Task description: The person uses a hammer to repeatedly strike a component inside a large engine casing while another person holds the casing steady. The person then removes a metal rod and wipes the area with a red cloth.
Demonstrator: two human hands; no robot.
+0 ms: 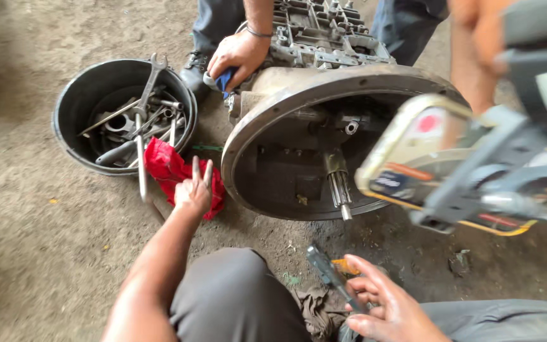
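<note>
Bare packed-dirt floor (26, 253), scuffed grey – black tool bucket (71, 107), red rag (166, 166)

Red rag (166, 166) crumpled on dirt beside bucket; grey-handled screwdriver (332, 276) tilted, near the bell housing.

Left hand (192, 190), fingers spread: red rag (167, 166) directly beneath; black bucket (77, 136) of wrenches close beyond; bell housing (248, 136) blocks its inner side. Bare ground lies open on its outer side. Right hand (390, 307), closed around a screwdriver (332, 275): bare ground ahead; blurred power tool (476, 171) overhangs farther out.
</note>
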